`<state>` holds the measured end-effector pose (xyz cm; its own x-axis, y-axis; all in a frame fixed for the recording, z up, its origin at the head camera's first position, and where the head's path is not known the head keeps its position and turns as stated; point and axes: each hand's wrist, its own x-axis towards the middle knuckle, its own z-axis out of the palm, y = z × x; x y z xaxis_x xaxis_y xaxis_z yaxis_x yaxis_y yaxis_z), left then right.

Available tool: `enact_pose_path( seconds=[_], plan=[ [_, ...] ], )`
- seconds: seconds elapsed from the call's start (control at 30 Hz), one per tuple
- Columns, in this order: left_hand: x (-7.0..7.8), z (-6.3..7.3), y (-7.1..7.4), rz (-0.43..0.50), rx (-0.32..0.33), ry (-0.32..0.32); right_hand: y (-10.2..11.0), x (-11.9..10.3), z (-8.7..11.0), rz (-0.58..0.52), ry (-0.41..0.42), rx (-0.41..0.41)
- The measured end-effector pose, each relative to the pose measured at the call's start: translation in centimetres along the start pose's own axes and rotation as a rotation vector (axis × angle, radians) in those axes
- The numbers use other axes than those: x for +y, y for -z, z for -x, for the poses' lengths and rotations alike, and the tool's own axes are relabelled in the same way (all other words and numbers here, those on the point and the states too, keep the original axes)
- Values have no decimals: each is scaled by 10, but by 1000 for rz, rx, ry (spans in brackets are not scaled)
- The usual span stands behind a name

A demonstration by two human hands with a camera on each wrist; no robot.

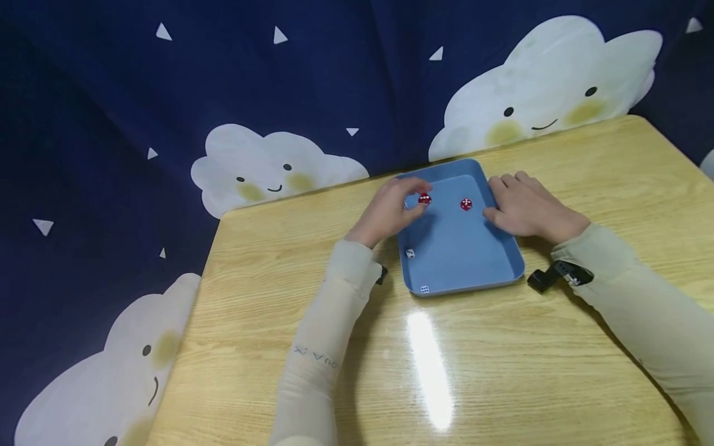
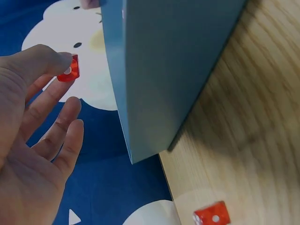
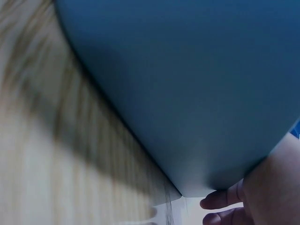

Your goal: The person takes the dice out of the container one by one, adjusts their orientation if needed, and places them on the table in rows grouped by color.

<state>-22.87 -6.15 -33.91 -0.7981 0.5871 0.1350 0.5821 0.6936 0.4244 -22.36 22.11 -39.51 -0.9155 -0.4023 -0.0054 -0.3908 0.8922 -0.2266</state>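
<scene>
Pinches a red die (image 1: 424,199) between thumb and fingertip of the left hand (image 1: 389,207), other fingers spread loosely, above the left side of the blue tray (image 1: 457,254); a small grip, presumably, to leave most faces uncovered. Holds the tray's right wall with the right hand (image 1: 527,205), thumb over the rim and fingers outside, apparently to prevent sliding on the table (image 1: 268,285). Counts to one tray and three red dice: one in the fingers, a second red die (image 1: 466,204) on the tray floor toward the far right, a third red die (image 2: 213,214) on the wood outside. Shows two plain white dice, one (image 1: 410,253) beside the left wall, another (image 1: 425,289) in the near left corner, with perhaps one or two more behind the left fingers, mostly covered
</scene>
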Motion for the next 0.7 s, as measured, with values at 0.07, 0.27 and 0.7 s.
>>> enact_pose_path(
  seconds=[0.07, 0.27, 0.7],
  plan=[
    [-2, 4, 1, 0, 10, 7, 1, -1, 0, -3, 1, -2],
    [-7, 14, 3, -14, 32, -12, 2, -2, -1, -11, -1, -10],
    [-12, 36, 7, 24, 86, 5, 0, 0, 0, -8, -12, -14]
  ],
)
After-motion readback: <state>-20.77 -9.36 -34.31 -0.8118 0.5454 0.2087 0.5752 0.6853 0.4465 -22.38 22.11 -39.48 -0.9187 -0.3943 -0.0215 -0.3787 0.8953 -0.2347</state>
